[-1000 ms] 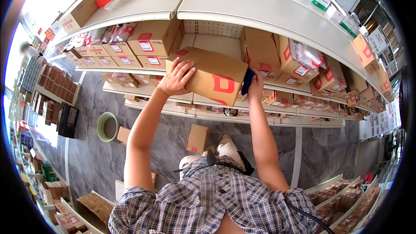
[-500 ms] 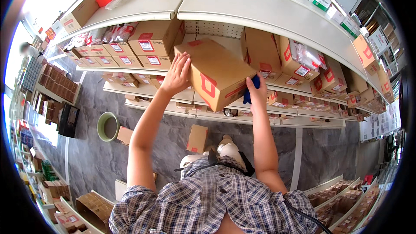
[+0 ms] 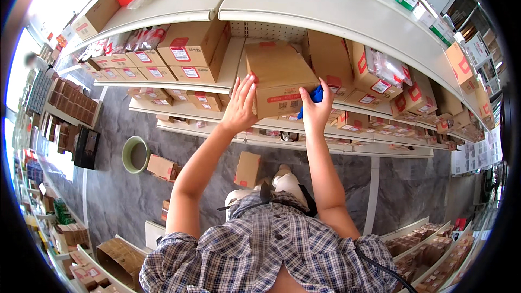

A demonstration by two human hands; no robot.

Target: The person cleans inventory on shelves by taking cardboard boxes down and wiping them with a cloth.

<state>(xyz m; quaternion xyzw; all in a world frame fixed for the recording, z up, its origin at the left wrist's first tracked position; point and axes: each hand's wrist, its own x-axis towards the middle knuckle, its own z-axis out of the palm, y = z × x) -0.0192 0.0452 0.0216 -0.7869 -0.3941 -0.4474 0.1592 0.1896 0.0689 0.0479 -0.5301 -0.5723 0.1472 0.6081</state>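
Observation:
A brown cardboard box is between my two hands at the gap in the middle shelf, its back end over the shelf and its near end jutting out past the edge. My left hand presses along its left side, fingers extended and close together. At the near right corner, my right hand bears against the box with a crumpled blue cloth bunched in its fingers. The underside of the box is hidden, so I cannot tell how much of its weight rests on the shelf.
Stacked cartons stand left of the gap, and a tall carton borders it on the right. Overhead runs a pale upper shelf. On the floor are a green bin, a small carton near my feet and another carton.
The box has turned and shifted toward the shelf gap, so a plainer printed end now faces me instead of the large red mark. Both hands moved with it, the left turning along its side.

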